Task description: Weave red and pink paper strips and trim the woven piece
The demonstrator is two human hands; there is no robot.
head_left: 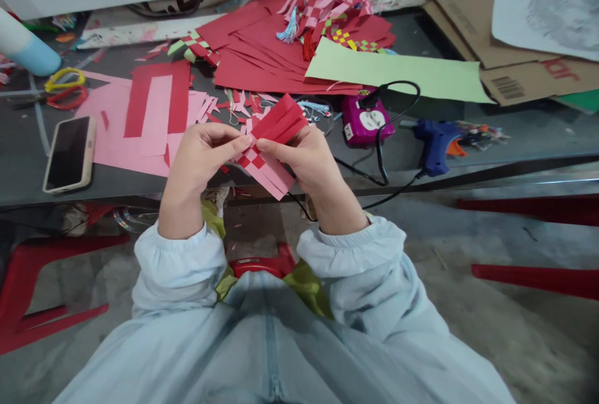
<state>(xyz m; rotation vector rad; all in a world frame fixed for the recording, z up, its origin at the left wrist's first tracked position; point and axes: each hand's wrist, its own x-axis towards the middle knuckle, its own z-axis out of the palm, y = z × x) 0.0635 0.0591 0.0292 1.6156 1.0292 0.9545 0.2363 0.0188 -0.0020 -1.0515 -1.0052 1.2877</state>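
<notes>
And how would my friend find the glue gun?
Find the dark table, then the purple power box right of the right hand. Farther right lies the glue gun: unlike the box, it's dark blue and gun-shaped, with an orange trigger.

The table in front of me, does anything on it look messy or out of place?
Yes, it looks untidy: small paper scraps lie strewn just beyond the red-and-pink woven paper, and the blue glue gun lies near the front edge of the table, its black cord dipping over it.
</notes>
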